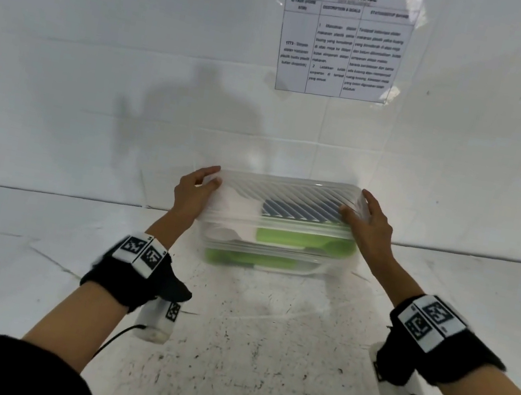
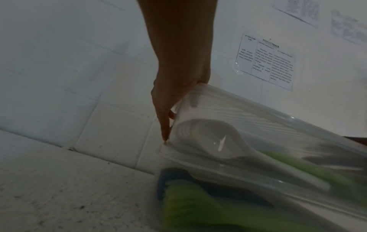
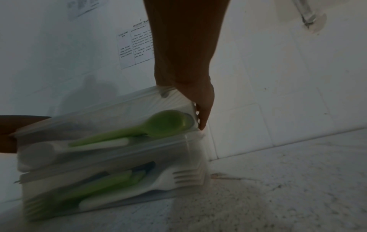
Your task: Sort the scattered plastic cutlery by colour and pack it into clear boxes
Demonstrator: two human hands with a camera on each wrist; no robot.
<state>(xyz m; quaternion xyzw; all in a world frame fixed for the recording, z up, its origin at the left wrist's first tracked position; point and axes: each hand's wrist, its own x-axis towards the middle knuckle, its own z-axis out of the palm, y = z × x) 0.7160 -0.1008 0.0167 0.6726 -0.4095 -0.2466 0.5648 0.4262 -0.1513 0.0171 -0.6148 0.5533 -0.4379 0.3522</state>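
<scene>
Counter: a white speckled worktop [image 1: 259, 354] runs up to a white tiled wall [image 1: 101, 65].
Wall sheet: a printed sheet [image 1: 345, 45] hangs on the tiles above the boxes.
Stack: two clear boxes sit one on the other, close to the wall, in the middle of the counter.
Lower box [image 1: 315, 271]: rests on the counter; inside lie green cutlery, a white fork [image 3: 178, 178] with its tines toward the right end, and something dark blue.
Upper box [image 1: 281, 229]: sits on the lower one, closed by a ribbed clear lid [image 1: 288, 190]; inside are a white spoon [image 2: 208, 138] at the left end, a green spoon [image 3: 168, 122] with its bowl at the right end, and a dark piece beneath the lid.
Left hand [image 1: 192, 190]: clasps the left end of the upper box, thumb on top of the lid, fingers down the end wall.
Right hand [image 1: 369, 222]: clasps the right end likewise, thumb on the lid, fingers curled down the side.
Wrists: each carries a black band with marker tags.
</scene>
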